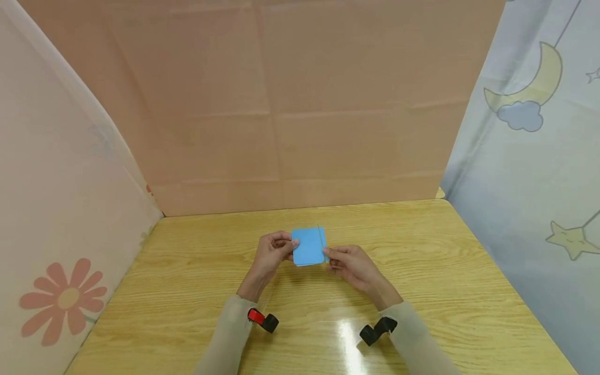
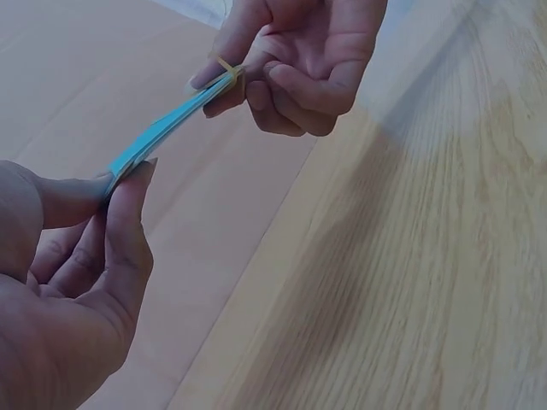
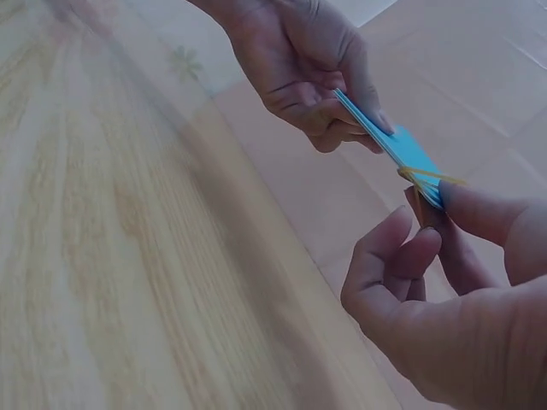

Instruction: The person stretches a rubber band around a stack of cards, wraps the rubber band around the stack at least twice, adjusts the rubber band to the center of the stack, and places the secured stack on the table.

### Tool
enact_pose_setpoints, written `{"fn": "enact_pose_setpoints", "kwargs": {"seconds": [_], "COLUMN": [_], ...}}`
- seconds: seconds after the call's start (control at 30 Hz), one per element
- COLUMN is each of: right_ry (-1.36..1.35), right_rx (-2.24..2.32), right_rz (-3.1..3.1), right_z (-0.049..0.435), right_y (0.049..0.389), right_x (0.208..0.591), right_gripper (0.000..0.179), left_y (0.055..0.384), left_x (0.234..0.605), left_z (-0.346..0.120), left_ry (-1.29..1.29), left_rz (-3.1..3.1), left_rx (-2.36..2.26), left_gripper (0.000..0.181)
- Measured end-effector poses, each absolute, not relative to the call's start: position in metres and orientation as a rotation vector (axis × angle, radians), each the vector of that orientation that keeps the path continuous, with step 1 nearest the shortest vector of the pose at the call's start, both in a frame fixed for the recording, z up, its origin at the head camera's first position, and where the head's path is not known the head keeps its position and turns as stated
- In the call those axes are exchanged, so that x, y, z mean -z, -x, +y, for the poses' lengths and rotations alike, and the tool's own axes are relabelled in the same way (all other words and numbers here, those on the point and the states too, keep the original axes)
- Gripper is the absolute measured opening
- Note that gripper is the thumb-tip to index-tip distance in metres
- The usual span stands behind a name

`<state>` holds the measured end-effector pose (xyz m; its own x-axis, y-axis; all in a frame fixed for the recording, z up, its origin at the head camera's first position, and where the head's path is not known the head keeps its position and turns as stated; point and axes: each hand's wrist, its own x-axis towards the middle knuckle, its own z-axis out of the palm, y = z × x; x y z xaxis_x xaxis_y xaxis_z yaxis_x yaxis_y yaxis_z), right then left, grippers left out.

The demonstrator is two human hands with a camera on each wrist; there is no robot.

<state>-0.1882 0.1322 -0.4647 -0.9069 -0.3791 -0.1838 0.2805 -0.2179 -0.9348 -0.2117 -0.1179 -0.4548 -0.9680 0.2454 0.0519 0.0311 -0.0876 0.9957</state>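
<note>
A thin stack of blue cards (image 1: 308, 247) is held above the table between both hands. My left hand (image 1: 273, 253) pinches its left edge, thumb on top and fingers beneath. At the opposite edge my right hand (image 1: 354, 266) pinches the stack between thumb and fingers. A yellow rubber band (image 3: 432, 175) goes around the stack near the right thumb, and it stands off the card a little there. Edge-on in the left wrist view, the card stack (image 2: 162, 128) shows several layers. The undersides of the cards are hidden in the head view.
The wooden table (image 1: 187, 281) lies beneath both hands. A plain peach-coloured cloth (image 1: 281, 130) hangs at its back edge. Patterned cloths hang at the left (image 1: 61, 208) and right (image 1: 525, 182). Each wrist wears a strap with a small black device.
</note>
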Motion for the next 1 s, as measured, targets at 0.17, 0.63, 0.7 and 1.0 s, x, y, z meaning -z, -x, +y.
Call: {"fn": "enact_pose_setpoints", "kwargs": {"seconds": [0.17, 0.63, 0.7, 1.0], "right_ry": [0.097, 0.030, 0.027, 0.091], "right_rx": [2.135, 2.137, 2.142, 2.096], "right_rz": [1.684, 1.795, 1.805, 1.918], "right_z": [0.135, 0.140, 0.141, 0.143], "right_y": [0.191, 0.196, 0.197, 0.199], "right_x": [0.460, 0.458, 0.458, 0.457], "right_gripper": [0.017, 0.022, 0.023, 0.024], "left_y": [0.211, 0.204, 0.204, 0.203], "left_x": [0.456, 0.464, 0.465, 0.466], "left_z": [-0.118, -0.118, -0.117, -0.120], "left_ry": [-0.334, -0.314, -0.324, -0.350], "left_rz": [1.985, 1.922, 1.914, 1.870], "left_rx": [-2.140, -2.072, -2.068, -2.050], "left_gripper": [0.006, 0.015, 0.013, 0.005]}}
